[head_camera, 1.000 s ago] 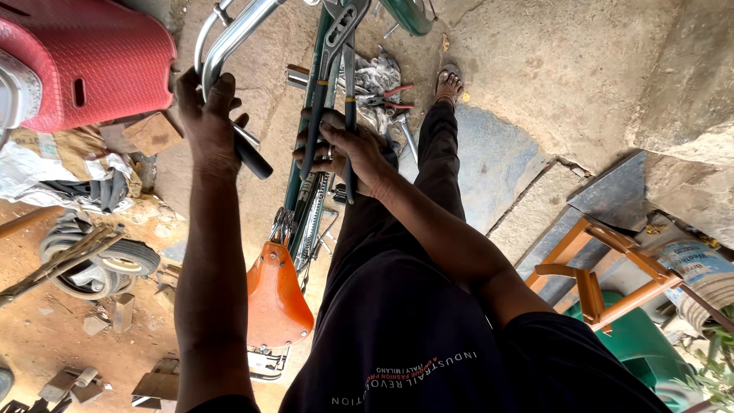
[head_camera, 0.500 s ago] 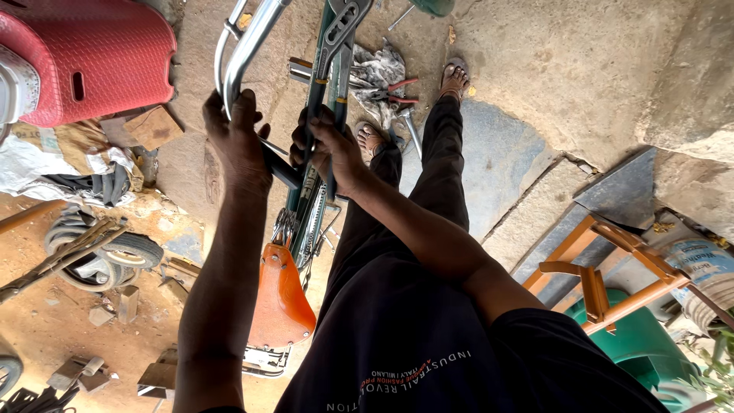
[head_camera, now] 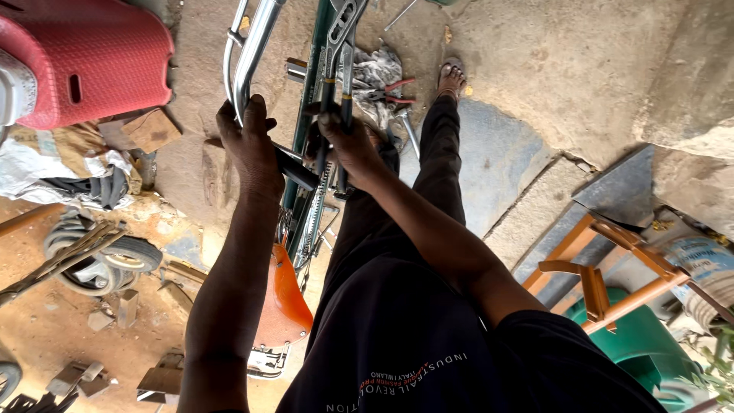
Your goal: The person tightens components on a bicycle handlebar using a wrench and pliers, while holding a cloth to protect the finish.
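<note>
A red plastic crate (head_camera: 92,57) sits far left on the dirt floor (head_camera: 199,115). The left hand (head_camera: 248,145) wraps the chrome handlebar (head_camera: 252,46), grip pressed around it. Right of it, the right hand (head_camera: 353,149) clamps large pliers (head_camera: 340,53), apparently biting the green bicycle frame (head_camera: 315,92).

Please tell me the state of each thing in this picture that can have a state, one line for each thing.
left hand: closed around the chrome handlebar.
right hand: gripping the long pliers.
long pliers: handles squeezed together, upright against the green bicycle frame.
orange saddle: mounted on the bicycle.
red-handled pliers: lying on the ground, unused.
red plastic stool: tipped on its side.
</note>
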